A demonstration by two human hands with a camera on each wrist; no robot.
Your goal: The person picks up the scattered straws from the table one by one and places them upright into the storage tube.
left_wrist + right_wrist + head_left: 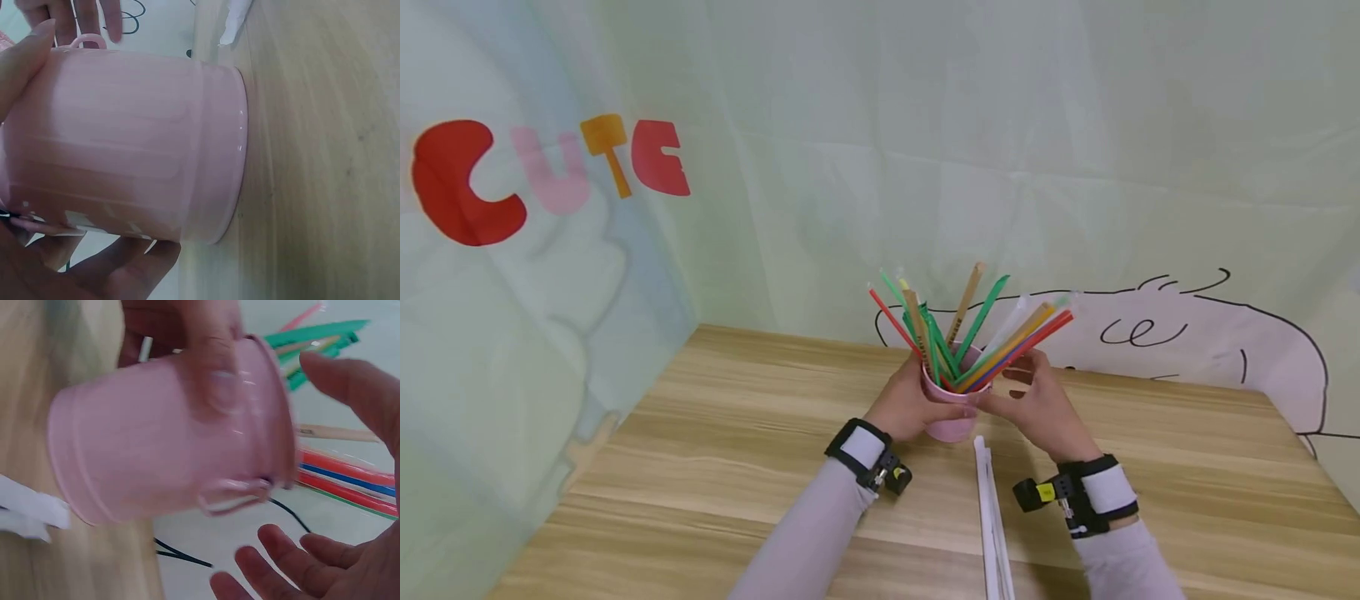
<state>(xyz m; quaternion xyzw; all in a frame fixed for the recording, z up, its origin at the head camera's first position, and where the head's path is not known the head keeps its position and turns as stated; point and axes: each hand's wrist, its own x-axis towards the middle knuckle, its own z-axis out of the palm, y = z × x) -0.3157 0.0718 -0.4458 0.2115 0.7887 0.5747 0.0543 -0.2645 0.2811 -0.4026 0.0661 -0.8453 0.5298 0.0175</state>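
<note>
A small pink bucket (951, 429) stands on the table, holding several coloured straws (1012, 350) that fan out above its rim. My left hand (901, 404) grips the bucket's left side; its thumb lies across the front, and its curled fingers (137, 269) show at the far side in the left wrist view. Close to the right side is my right hand (1043, 414). In the right wrist view, its thumb and fingers (281, 559) are spread and apart from the bucket, near the small loop handle (234, 503).
Long white paper-like strips (988, 517) lie on the wooden table (760, 475) in front of the bucket, between my forearms. A printed cloth backdrop (880, 167) hangs behind the table and to its left. Dark cords (181, 553) show beyond the table edge.
</note>
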